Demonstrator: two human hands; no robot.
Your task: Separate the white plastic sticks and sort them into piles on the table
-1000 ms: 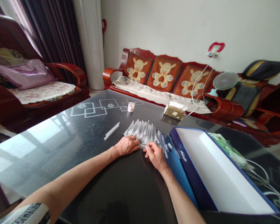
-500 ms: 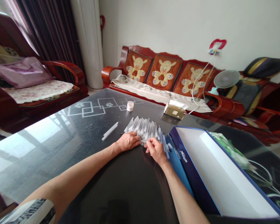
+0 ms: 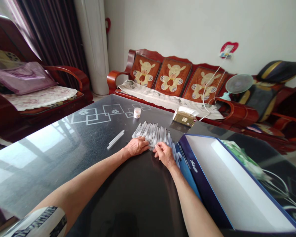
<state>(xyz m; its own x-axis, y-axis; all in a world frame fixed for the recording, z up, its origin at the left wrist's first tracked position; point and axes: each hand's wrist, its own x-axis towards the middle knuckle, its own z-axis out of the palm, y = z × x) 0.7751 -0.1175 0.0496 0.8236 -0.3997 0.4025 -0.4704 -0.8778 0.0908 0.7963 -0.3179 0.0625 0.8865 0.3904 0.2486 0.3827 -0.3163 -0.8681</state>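
While resting the left hand (image 3: 137, 145), half curled, at the near side of the pens (image 3: 151, 131), pinches almost closed with the right hand (image 3: 164, 154) — cannot tell if gripping anything with either.

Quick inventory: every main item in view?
Slim plastic pens: many, translucent white, table centre
Glossy table: one, black, foreground
Round jar: one, whitish, beyond pens
Tissue box: one, gold, table's far side
Large open box: one, blue, table's right
Soft packet: one, green, beyond box
Wooden sofa: one, reddish, behind table
Square cushions: three, rust, on sofa
Wooden armchairs: two, reddish, left and right
Sheer bag: one, purple, left armchair
Round fan: one, pale, by sofa
Left hand, right hand: two, bare, at pens
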